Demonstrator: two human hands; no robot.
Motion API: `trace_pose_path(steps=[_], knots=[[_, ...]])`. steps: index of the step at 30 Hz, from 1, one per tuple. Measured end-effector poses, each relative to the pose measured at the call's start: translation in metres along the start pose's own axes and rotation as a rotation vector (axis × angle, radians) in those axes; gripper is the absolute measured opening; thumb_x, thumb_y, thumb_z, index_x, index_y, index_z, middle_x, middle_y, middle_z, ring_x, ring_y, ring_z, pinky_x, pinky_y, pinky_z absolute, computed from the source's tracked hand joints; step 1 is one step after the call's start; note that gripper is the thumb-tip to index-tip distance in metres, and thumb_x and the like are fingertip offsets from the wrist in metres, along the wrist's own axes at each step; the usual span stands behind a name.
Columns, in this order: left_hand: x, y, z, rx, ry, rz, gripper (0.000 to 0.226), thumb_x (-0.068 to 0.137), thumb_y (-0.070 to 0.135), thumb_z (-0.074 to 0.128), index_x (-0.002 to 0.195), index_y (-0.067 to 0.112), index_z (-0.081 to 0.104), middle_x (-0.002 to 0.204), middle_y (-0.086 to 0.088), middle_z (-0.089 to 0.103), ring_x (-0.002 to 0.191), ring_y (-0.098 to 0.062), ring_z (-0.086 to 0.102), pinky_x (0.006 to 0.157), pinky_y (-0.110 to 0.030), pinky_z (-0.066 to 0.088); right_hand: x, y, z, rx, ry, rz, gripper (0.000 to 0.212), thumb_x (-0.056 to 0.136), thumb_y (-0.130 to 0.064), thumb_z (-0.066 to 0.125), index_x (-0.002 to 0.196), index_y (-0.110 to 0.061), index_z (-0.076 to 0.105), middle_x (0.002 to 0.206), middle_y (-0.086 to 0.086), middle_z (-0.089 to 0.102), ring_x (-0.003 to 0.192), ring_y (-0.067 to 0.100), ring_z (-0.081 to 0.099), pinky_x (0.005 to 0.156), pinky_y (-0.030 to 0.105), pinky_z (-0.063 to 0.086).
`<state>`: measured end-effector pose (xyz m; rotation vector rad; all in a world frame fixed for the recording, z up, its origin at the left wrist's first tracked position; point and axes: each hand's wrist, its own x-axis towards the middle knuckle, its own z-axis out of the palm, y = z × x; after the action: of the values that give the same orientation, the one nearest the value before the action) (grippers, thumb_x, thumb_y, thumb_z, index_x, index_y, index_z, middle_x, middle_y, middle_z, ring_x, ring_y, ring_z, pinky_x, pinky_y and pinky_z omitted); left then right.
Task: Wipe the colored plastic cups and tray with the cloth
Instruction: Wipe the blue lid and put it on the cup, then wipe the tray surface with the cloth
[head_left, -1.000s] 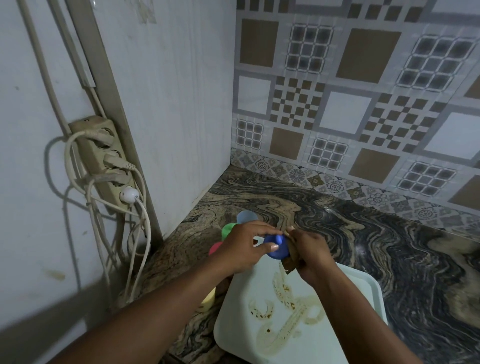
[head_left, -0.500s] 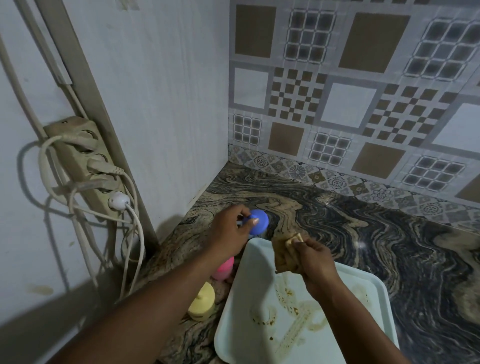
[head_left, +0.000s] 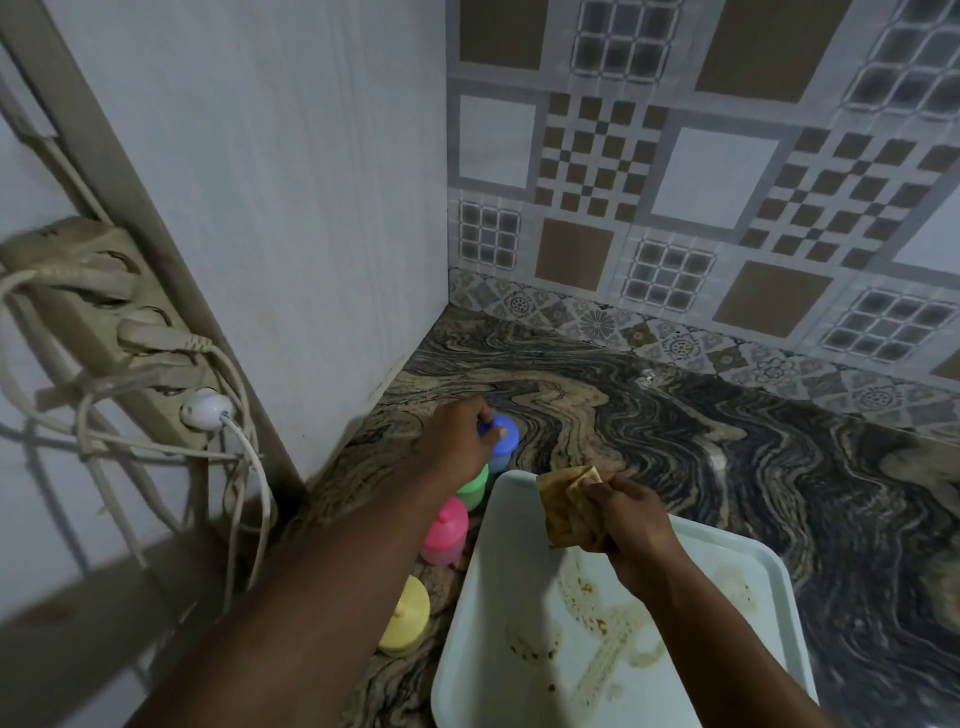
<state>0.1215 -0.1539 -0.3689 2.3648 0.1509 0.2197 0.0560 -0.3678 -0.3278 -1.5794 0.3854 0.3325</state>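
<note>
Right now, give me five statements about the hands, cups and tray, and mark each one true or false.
1. The left hand holds the blue cup. True.
2. The right hand is empty. False: it grips the cloth.
3. The tray is spotless. False: brown smears lie across it.
4. The yellow cup stands on the counter, left of the tray. True.
5. The pink cup sits on the tray. False: it stands on the counter beside the tray.
</note>
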Motion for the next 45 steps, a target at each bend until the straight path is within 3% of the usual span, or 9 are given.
trace_pose_path(steps=[5, 18, 21, 25, 28, 30, 33, 39, 45], knots=[[0.007, -0.003, -0.001, 0.026, 0.010, -0.011, 0.020, 0.085, 0.031, 0.077, 0.090, 0.015, 0.066, 0.089, -0.007, 0.068, 0.083, -0.028, 0.062, 0.072, -0.037, 0.051, 0.002, 0.000, -0.007, 0.004, 0.001, 0.009, 0.027, 0.100, -0.003, 0.049, 0.091, -0.001, 0.074, 0.081, 0.026, 0.072, 0.065, 0.034, 0.066, 0.050, 0.032, 0.052], [0.011, 0.008, -0.005, 0.145, -0.111, -0.087, 0.022, 0.090, 0.035, 0.069, 0.093, 0.017, 0.057, 0.099, -0.010, 0.064, 0.093, -0.032, 0.060, 0.081, -0.043, 0.052, 0.000, 0.006, -0.004, 0.121, -0.103, 0.040, 0.037, 0.103, -0.007, 0.042, 0.095, 0.005, 0.077, 0.099, 0.042, 0.066, 0.078, 0.042, 0.063, 0.070, 0.047, 0.054], [0.011, 0.011, -0.007, 0.158, -0.144, -0.117, 0.026, 0.090, 0.038, 0.069, 0.102, 0.017, 0.058, 0.110, -0.011, 0.064, 0.101, -0.033, 0.060, 0.087, -0.043, 0.051, 0.000, 0.005, -0.003, 0.285, -0.182, 0.123, 0.038, 0.102, -0.009, 0.042, 0.093, 0.010, 0.075, 0.076, 0.030, 0.068, 0.074, 0.037, 0.067, 0.077, 0.046, 0.056], [0.003, 0.014, -0.012, 0.200, -0.143, -0.097, 0.034, 0.090, 0.045, 0.066, 0.111, 0.018, 0.059, 0.116, -0.008, 0.061, 0.108, -0.030, 0.056, 0.089, -0.043, 0.050, -0.003, 0.006, -0.007, 0.338, -0.299, 0.178, 0.036, 0.100, -0.013, 0.046, 0.115, 0.009, 0.070, 0.111, 0.032, 0.069, 0.095, 0.036, 0.067, 0.089, 0.033, 0.052], [-0.016, 0.019, -0.017, 0.172, -0.051, -0.043, 0.033, 0.093, 0.041, 0.064, 0.114, 0.018, 0.058, 0.122, -0.008, 0.054, 0.115, -0.031, 0.049, 0.092, -0.045, 0.047, -0.002, 0.014, -0.012, 0.390, -0.245, 0.185, 0.032, 0.096, -0.009, 0.052, 0.095, 0.018, 0.069, 0.092, 0.032, 0.063, 0.080, 0.033, 0.064, 0.082, 0.035, 0.057], [-0.037, 0.025, -0.016, 0.097, 0.002, -0.006, 0.026, 0.092, 0.034, 0.065, 0.111, 0.017, 0.059, 0.121, -0.008, 0.055, 0.114, -0.031, 0.052, 0.092, -0.044, 0.048, -0.005, 0.014, -0.014, 0.392, -0.301, 0.132, 0.039, 0.088, -0.010, 0.051, 0.068, 0.024, 0.043, 0.078, 0.024, 0.033, 0.073, 0.032, 0.044, 0.074, 0.036, 0.054], [-0.081, 0.036, -0.012, -0.001, 0.039, 0.027, 0.014, 0.091, 0.029, 0.065, 0.100, 0.019, 0.060, 0.104, -0.002, 0.063, 0.100, -0.024, 0.062, 0.080, -0.043, 0.052, -0.013, 0.013, -0.012, 0.317, -0.366, 0.086, 0.018, 0.079, -0.003, 0.044, 0.061, -0.003, 0.041, 0.066, 0.022, 0.034, 0.068, 0.032, 0.040, 0.080, 0.044, 0.050], [-0.158, 0.051, 0.002, -0.018, 0.061, -0.008, 0.013, 0.089, 0.031, 0.066, 0.094, 0.019, 0.063, 0.089, 0.000, 0.070, 0.082, -0.022, 0.066, 0.067, -0.039, 0.053, -0.019, 0.037, -0.015, -0.179, -0.363, -0.047, 0.025, 0.084, 0.011, 0.043, 0.078, 0.004, 0.067, 0.083, 0.026, 0.067, 0.072, 0.039, 0.064, 0.078, 0.061, 0.057], [-0.237, 0.043, 0.022, 0.305, 0.020, -0.248, 0.035, 0.090, 0.035, 0.059, 0.117, 0.013, 0.058, 0.117, -0.011, 0.053, 0.109, -0.033, 0.053, 0.083, -0.042, 0.049, -0.029, 0.054, -0.026, -0.638, -0.174, -0.198, 0.021, 0.095, -0.023, 0.061, 0.115, -0.018, 0.066, 0.098, 0.009, 0.072, 0.078, 0.024, 0.070, 0.063, 0.034, 0.059]])
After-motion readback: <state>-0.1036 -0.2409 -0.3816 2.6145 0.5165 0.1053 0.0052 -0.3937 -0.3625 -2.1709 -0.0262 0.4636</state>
